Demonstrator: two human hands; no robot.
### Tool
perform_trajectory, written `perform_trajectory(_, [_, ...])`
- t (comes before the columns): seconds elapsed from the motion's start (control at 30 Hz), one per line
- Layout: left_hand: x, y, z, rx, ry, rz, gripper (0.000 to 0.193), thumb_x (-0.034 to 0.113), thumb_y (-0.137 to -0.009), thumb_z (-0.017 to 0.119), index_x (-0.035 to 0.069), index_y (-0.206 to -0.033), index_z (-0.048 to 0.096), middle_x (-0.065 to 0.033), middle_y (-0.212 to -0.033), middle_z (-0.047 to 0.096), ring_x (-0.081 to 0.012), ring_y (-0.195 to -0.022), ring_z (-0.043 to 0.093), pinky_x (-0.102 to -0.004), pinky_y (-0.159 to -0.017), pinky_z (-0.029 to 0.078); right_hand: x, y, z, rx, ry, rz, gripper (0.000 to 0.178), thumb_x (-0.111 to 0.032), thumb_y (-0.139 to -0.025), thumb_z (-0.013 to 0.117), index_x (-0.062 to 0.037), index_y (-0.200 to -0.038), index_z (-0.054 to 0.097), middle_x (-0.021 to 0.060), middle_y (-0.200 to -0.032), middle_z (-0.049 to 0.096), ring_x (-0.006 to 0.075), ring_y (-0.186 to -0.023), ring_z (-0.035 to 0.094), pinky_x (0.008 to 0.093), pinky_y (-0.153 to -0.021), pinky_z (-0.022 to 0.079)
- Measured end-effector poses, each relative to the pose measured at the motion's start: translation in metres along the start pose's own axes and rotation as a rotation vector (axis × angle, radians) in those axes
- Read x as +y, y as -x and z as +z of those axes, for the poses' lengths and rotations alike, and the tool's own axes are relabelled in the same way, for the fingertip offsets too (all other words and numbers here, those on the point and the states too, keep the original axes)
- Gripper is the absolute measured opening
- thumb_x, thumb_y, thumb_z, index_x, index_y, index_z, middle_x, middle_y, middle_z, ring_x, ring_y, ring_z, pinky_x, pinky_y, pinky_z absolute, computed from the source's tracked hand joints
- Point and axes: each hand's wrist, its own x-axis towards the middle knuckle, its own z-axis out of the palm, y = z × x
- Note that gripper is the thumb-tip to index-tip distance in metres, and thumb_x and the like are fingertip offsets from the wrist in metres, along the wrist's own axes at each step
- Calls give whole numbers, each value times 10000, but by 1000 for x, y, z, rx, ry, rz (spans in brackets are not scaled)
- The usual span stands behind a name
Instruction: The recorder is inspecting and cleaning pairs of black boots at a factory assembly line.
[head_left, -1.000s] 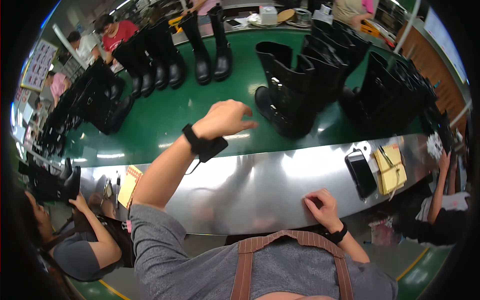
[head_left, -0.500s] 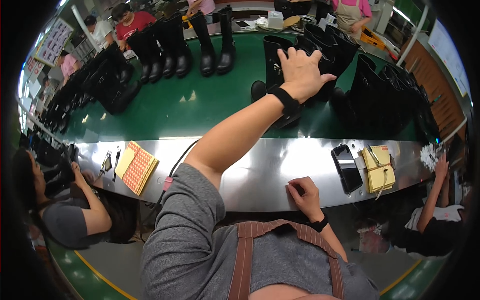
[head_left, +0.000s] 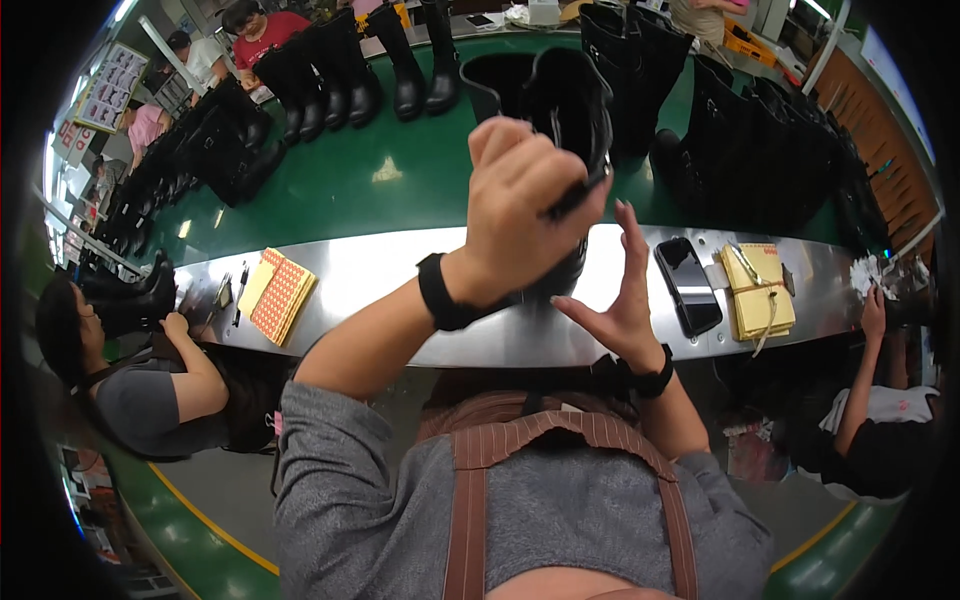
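My left hand (head_left: 520, 210) is closed on the tops of a pair of tall black boots (head_left: 575, 90), lifted close in front of me. Their open shafts face up, and most of the lower boots is hidden behind that hand and wrist. Beside them, over the steel table edge (head_left: 390, 315), my right hand (head_left: 625, 300) is open. Its thumb and fingers are spread apart toward the boots, and I see nothing held in it.
Tall black boots (head_left: 350, 75) stand along the green belt (head_left: 330, 180), with more (head_left: 735, 170) at the right. On the steel lie a phone (head_left: 690, 290), a yellow paper bundle (head_left: 758, 295) and a red-patterned pad (head_left: 283, 298). Co-workers (head_left: 150, 400) (head_left: 870, 430) sit either side.
My left hand has taken hold of a pair of boots from the belt and drawn them toward me. The right hand has risen and opened from a loose curl.
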Motion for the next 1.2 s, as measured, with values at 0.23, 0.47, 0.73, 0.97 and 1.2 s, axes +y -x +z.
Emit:
perform_trajectory(0.23, [51,21,-41,47,116,-184,462,359,-663,837,67,-967,647,37,-698,528,-133,-663,451,-318,-780,321,-5,0,23,-137,-233,146,549,-1,-757,655,16,-1272,465,174,-1112,594,280,-1022,593,349,-886,459])
perform_trajectory(0.47, [36,22,-71,173,71,-153,464,-51,-767,727,-19,-1158,480,73,-572,356,-16,-484,294,-179,-523,258,15,-1,3,-41,-504,323,308,57,-783,589,38,-1089,561,74,-979,651,146,-892,610,268,-803,473])
perform_trajectory(0.73, [18,65,-103,269,-208,-264,986,109,-681,847,-28,-1394,179,-173,-1119,492,-252,-1020,517,-390,-917,413,25,10,6,-104,-349,325,382,-39,-777,716,13,-1132,585,61,-1013,656,140,-912,605,267,-826,468])
perform_trajectory(0.97, [37,168,-66,-17,-20,-871,844,101,-704,815,-25,-1365,306,-235,-1273,483,-295,-1157,516,-368,-981,402,43,30,36,-14,-291,480,301,-92,-803,755,18,-1065,655,63,-972,693,115,-861,612,259,-790,485])
perform_trajectory(1.2, [-7,201,-92,23,258,-1079,182,3,-802,687,-41,-973,642,-89,-937,677,-178,-860,631,-299,-806,481,40,33,20,367,-227,351,222,-77,-868,702,29,-1055,646,18,-961,672,85,-862,580,222,-805,448])
